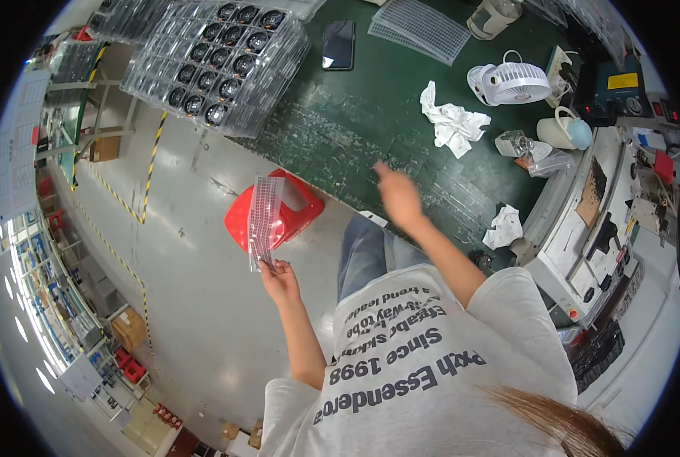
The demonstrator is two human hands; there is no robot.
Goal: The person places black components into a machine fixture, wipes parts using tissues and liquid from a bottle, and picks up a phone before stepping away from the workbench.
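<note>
My left hand (280, 283) pinches the lower end of a narrow translucent sheet (264, 217) marked with a small grid, perhaps a sticker sheet. The sheet stands out away from me, above a red plastic stool (302, 204) on the floor. Over the green table's near part is my right hand (399, 198), smeared by motion; a finger seems to point forward, and no held object shows. A crumpled white tissue (456, 122) lies on the table beyond it to the right.
Stacked clear trays of round black parts (222, 65) stand at the table's far left. A phone (338, 44), gridded sheets (420, 30), a white fan (517, 82) and a lidded cup (565, 132) lie beyond. At right is a white machine (576, 244).
</note>
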